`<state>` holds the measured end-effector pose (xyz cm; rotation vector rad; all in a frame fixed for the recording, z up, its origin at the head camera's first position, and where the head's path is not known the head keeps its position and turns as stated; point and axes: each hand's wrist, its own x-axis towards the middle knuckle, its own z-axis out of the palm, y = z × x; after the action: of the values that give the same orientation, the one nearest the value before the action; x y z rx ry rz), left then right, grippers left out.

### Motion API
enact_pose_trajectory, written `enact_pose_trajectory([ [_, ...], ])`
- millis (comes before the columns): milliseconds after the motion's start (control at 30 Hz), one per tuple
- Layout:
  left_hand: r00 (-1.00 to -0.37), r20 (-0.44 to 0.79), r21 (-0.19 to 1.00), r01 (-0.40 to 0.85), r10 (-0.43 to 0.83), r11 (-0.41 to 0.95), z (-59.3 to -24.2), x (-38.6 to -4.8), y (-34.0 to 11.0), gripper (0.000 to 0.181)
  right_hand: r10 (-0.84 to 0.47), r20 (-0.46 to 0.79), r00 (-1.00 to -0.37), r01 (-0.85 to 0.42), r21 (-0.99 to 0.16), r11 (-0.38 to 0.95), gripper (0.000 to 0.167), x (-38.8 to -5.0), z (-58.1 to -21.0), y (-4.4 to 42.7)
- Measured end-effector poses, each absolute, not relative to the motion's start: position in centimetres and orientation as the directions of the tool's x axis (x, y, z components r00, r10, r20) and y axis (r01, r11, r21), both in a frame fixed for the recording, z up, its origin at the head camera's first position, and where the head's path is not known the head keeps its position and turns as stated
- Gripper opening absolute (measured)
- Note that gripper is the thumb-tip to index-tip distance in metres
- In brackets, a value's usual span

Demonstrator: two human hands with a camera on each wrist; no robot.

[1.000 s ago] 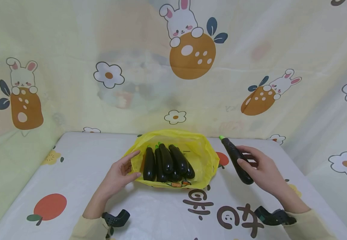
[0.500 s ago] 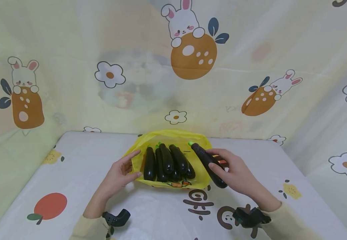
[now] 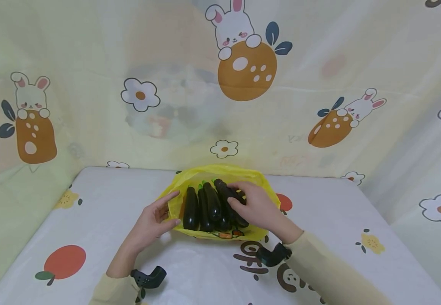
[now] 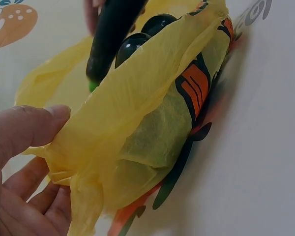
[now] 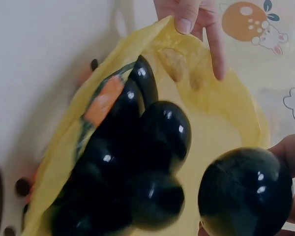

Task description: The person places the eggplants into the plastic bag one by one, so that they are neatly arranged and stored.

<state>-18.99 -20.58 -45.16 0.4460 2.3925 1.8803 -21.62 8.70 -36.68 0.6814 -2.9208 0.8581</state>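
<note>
A yellow plastic bag [image 3: 220, 170] lies with its mouth spread on the table, and several glossy black eggplants [image 3: 191, 209] rest side by side in it. My right hand [image 3: 256, 205] is over the bag's right half. Its thumb and fingers hold one eggplant [image 5: 246, 191] with a green tip, just above the others. At the bag's left side, my left hand [image 3: 149, 224] holds the rim between thumb and fingers. The thumb [image 4: 37, 125] lies against the yellow plastic in the left wrist view. The lower eggplants are partly hidden by the held one and my right hand.
A white printed cloth [image 3: 102, 212] covers the table. A patterned curtain [image 3: 182, 127] hangs right behind the bag, along the table's back edge. Both wrists carry black camera mounts [image 3: 148, 277] that stick out over the table.
My right hand has carried the eggplant leftward from beside the bag to over the pile in it. The left hand and the bag have stayed in place.
</note>
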Motion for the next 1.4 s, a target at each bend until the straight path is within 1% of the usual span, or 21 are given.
enact_pose_trajectory([
  [300,-0.952,0.138,0.959,0.198,0.272,0.205,-45.2,-19.1,-20.6,0.075,-0.332,0.065,-0.941,-0.325,-0.441,0.837,0.043,-23.0,-36.3,5.3],
  [433,-0.951,0.140,0.959,0.200,0.275,0.203,-45.2,-19.2,-20.5,0.075,-0.306,0.043,-0.951,-0.296,-0.411,0.862,0.044,-23.5,-36.5,4.6],
  [633,-0.950,0.139,0.961,0.198,0.278,0.195,-45.4,-19.2,-20.5,0.076,-0.274,0.015,-0.961,-0.257,-0.405,0.877,0.047,-24.1,-36.8,4.1],
  [900,-0.952,0.134,0.961,0.194,0.277,0.199,-45.4,-19.2,-20.6,0.076,-0.263,0.010,-0.965,-0.247,-0.378,0.892,0.045,-24.4,-36.8,3.7],
  [1233,-0.952,0.134,0.962,0.192,0.276,0.196,-45.5,-19.2,-20.6,0.075,-0.239,-0.011,-0.971,-0.222,-0.330,0.918,0.049,-24.4,-37.2,3.3],
  [1400,-0.952,0.135,0.961,0.193,0.273,0.196,-45.5,-19.2,-20.7,0.075,-0.226,-0.010,-0.974,-0.209,-0.338,0.917,0.051,-24.4,-37.3,3.2],
])
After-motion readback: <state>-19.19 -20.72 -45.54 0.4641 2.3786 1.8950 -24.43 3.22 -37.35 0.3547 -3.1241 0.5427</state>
